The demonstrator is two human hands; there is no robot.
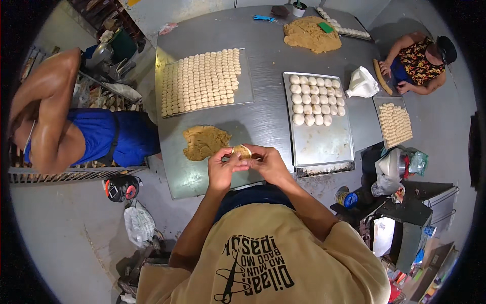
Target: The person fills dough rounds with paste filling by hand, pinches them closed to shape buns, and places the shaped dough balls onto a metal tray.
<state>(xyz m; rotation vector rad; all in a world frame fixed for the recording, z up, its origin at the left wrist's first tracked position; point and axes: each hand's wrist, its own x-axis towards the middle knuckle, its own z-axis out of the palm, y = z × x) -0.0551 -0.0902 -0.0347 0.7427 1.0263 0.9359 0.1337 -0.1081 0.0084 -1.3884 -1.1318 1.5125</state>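
Note:
In front of my chest, at the table's near edge, both hands pinch a small round of pale dough (246, 150) with brown filling showing in its middle. My left hand (220, 171) closes on its left side, the thumb over the filling. From the right, the fingers of my right hand (271, 164) curl round the dough's rim. A flattened mound of brown filling (204, 142) lies on the metal table (190, 180), just beyond my left hand. To the right, a tray (322, 145) carries rows of round white dough balls (309, 96) at its far end.
A large tray (246, 81) of small dough pieces lies far left. Farther back sit a big filling mound (310, 36) with a green scraper (325, 27), and a white jug (363, 82). One person (422, 63) rolls dough at right; another (91, 131) stands at left.

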